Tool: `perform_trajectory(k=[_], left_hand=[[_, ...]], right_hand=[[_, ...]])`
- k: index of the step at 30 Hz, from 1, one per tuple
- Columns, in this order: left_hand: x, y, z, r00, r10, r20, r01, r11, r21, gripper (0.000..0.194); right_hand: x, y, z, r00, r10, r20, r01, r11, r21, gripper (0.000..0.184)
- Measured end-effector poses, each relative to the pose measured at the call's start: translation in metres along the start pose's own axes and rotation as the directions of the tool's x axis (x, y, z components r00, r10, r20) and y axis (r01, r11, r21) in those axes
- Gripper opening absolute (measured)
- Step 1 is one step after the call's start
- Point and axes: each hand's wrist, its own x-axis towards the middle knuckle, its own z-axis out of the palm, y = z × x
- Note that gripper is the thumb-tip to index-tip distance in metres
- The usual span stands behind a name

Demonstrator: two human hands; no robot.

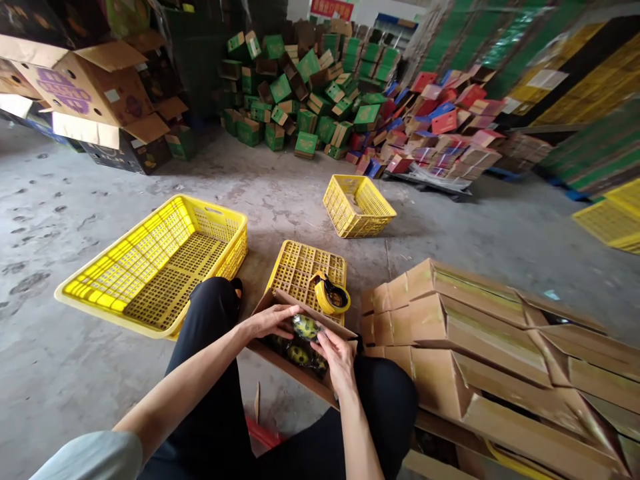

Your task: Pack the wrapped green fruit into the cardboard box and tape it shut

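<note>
A dark green and yellow fruit in clear plastic wrap (pixel 306 327) is held between my two hands, just over an open cardboard box (pixel 295 379). My left hand (pixel 270 322) has its fingertips closed against the fruit's left side. On the right side, the thumb and fingers of my right hand (pixel 336 357) pinch it. More wrapped fruit (pixel 299 355) lies inside the box, partly hidden by my hands. The box sits between my knees, against an upturned yellow crate (pixel 290 273). On that crate rests a yellow and black tape dispenser (pixel 331 295).
A large yellow basket (pixel 235 247) stands at my left, and a smaller yellow basket (pixel 367 223) farther ahead. Stacked cardboard boxes (pixel 445 320) rise close on my right. Heaps of green boxes (pixel 305 143) and red and blue boxes (pixel 445 121) lie at the back.
</note>
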Motion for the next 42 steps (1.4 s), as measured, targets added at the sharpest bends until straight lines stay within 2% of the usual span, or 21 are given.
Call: perform_trajectory(k=[2, 4, 6, 7, 9, 11, 12, 16, 20, 22, 24, 26, 28, 32, 35, 37, 40, 42], left_hand=[[0.001, -0.001, -0.002, 0.999, -0.042, 0.02, 0.042, 0.999, 0.012, 0.076], [0.002, -0.004, -0.005, 0.999, 0.005, 0.047, -0.006, 1.0, 0.024, 0.073], [0.003, -0.006, -0.008, 0.996, 0.071, 0.06, -0.074, 0.996, 0.051, 0.071], [0.004, -0.007, -0.009, 0.994, 0.098, 0.057, -0.103, 0.991, 0.082, 0.071], [0.006, -0.009, -0.012, 0.989, 0.144, 0.036, -0.148, 0.975, 0.165, 0.072], [0.008, -0.011, -0.016, 0.984, 0.18, 0.008, -0.176, 0.955, 0.24, 0.069], [0.009, -0.011, -0.018, 0.981, 0.193, -0.006, -0.184, 0.946, 0.268, 0.065], [0.013, -0.012, -0.023, 0.963, 0.264, -0.056, -0.225, 0.9, 0.373, 0.046], [0.015, -0.011, -0.026, 0.948, 0.308, -0.083, -0.239, 0.857, 0.457, 0.043], [0.015, -0.01, -0.026, 0.941, 0.325, -0.089, -0.244, 0.837, 0.489, 0.043], [0.015, -0.009, -0.026, 0.934, 0.346, -0.09, -0.254, 0.82, 0.514, 0.042], [0.014, -0.007, -0.026, 0.926, 0.369, -0.085, -0.272, 0.804, 0.529, 0.041], [0.014, -0.005, -0.025, 0.916, 0.394, -0.075, -0.296, 0.792, 0.534, 0.04], [0.015, -0.002, -0.023, 0.905, 0.423, -0.051, -0.341, 0.789, 0.511, 0.036], [0.015, -0.001, -0.019, 0.914, 0.406, 0.006, -0.361, 0.805, 0.471, 0.038], [0.014, 0.0, -0.015, 0.924, 0.376, 0.065, -0.366, 0.825, 0.432, 0.047], [0.007, 0.002, -0.01, 0.934, 0.333, 0.134, -0.358, 0.877, 0.319, 0.061], [0.003, 0.004, -0.006, 0.946, 0.293, 0.138, -0.319, 0.918, 0.236, 0.063]], right_hand=[[-0.001, -0.002, 0.001, 0.997, -0.027, 0.066, 0.029, 0.999, -0.025, 0.055], [-0.001, -0.001, 0.0, 0.991, -0.06, 0.116, 0.066, 0.997, -0.046, 0.051], [0.002, 0.003, -0.003, 0.988, -0.104, 0.117, 0.114, 0.99, -0.084, 0.051], [0.005, 0.005, -0.006, 0.987, -0.119, 0.108, 0.136, 0.976, -0.169, 0.052], [0.012, 0.01, -0.013, 0.989, -0.11, 0.094, 0.141, 0.882, -0.449, 0.052], [0.02, 0.013, -0.019, 0.995, -0.057, 0.085, 0.1, 0.709, -0.698, 0.049], [0.024, 0.014, -0.02, 0.996, -0.019, 0.082, 0.075, 0.633, -0.77, 0.047], [0.035, 0.019, -0.01, 0.99, 0.109, 0.094, 0.033, 0.468, -0.883, 0.055], [0.041, 0.023, 0.013, 0.986, 0.161, 0.046, -0.005, 0.304, -0.953, 0.066], [0.042, 0.024, 0.021, 0.988, 0.152, -0.009, -0.046, 0.245, -0.968, 0.06], [0.042, 0.023, 0.024, 0.99, 0.131, -0.05, -0.079, 0.226, -0.971, 0.048], [0.04, 0.021, 0.022, 0.992, 0.104, -0.072, -0.096, 0.251, -0.963, 0.039], [0.038, 0.016, 0.018, 0.994, 0.075, -0.074, -0.094, 0.314, -0.945, 0.032], [0.03, 0.005, 0.005, 0.997, 0.065, -0.035, -0.065, 0.536, -0.842, 0.022], [0.023, -0.002, 0.001, 0.993, 0.112, 0.028, -0.062, 0.726, -0.685, 0.033], [0.018, -0.004, 0.001, 0.99, 0.122, 0.064, -0.064, 0.817, -0.573, 0.044], [0.014, -0.008, 0.003, 0.99, 0.111, 0.087, -0.059, 0.888, -0.456, 0.056], [0.012, -0.01, 0.004, 0.989, 0.106, 0.104, -0.056, 0.915, -0.399, 0.057]])
